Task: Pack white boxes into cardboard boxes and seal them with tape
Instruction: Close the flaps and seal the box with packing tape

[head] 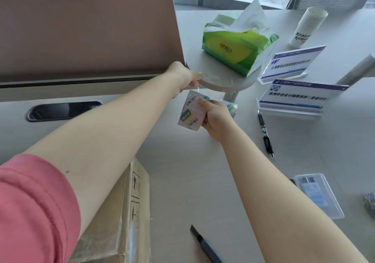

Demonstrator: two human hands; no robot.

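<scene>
My right hand [214, 117] grips a small white box [189, 111] with printed lettering, held above the grey table [182, 171]. My left hand [182, 78] is stretched out beyond it and pinches a strip of clear tape [199, 84] at the edge of a round raised stand [239, 82], just above the white box. A taped cardboard box [125, 212] lies at the near left, partly under my left forearm. Another small package [232, 107] lies behind my right hand, mostly hidden.
A green tissue pack [237, 47] sits on the round stand. Two acrylic sign holders [298, 96], a stack of paper cups [306, 27], a black pen [264, 133], a clear plastic case [318, 193] and a utility knife [205, 244] lie to the right. A brown chair back [81, 23] rises at left.
</scene>
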